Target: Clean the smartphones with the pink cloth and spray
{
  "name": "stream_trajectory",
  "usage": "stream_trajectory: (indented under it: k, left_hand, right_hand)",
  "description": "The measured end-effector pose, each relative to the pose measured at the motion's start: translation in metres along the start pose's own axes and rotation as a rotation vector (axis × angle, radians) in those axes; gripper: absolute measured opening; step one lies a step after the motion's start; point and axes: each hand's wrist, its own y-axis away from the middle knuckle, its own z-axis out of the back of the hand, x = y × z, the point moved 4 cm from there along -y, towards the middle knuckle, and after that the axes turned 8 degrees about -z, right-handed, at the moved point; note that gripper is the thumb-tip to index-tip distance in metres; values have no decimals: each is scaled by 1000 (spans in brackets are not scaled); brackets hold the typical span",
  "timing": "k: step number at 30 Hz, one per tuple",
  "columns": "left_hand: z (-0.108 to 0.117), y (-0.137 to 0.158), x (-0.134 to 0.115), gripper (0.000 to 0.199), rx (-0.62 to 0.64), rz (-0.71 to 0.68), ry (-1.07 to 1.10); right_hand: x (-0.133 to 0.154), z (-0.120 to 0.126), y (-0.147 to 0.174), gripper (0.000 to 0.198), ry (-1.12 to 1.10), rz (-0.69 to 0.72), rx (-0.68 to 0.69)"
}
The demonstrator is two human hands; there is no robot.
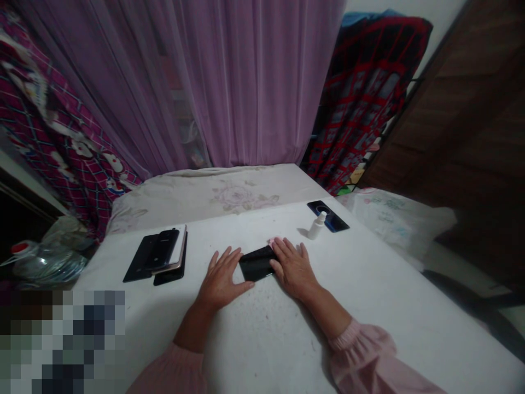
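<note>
A black smartphone (257, 264) lies flat on the white table, between my two hands. My left hand (221, 276) is at its left end, fingers spread, the thumb by the near edge and the index finger by the far left corner. Over the phone's right end lies my right hand (293, 268), its thumb on the phone. A bit of pink cloth (272, 240) shows past the right fingertips; the rest is hidden under the hand. Beyond my right hand stands a small white spray bottle (316, 227), upright.
Several phones and a dark tablet-like slab (139, 260) lie stacked at the left, a black phone (163, 247) on top. A dark phone with a ring (338, 221) lies behind the spray bottle. A large water bottle (49, 262) is beyond the left edge. Purple curtains (254, 82) hang behind.
</note>
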Motion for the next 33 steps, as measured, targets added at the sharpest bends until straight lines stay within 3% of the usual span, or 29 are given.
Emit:
stream_trajectory:
  k: [9, 18, 26, 29, 33]
  left_hand:
    - [-1, 0, 0, 74, -22, 2, 16]
    - [2, 1, -3, 72, -33, 8, 24]
    - [1, 0, -2, 70, -42, 6, 16]
    - [0, 0, -1, 70, -47, 8, 13]
    - [1, 1, -2, 71, -51, 2, 19]
  right_hand:
    - [23, -4, 44, 59, -18, 277, -28]
    - [-11, -11, 35, 58, 43, -46, -101]
    - [37, -11, 50, 60, -58, 260, -81]
    - [36, -8, 51, 59, -60, 246, -77]
    - [12, -4, 44, 58, 3, 93, -51]
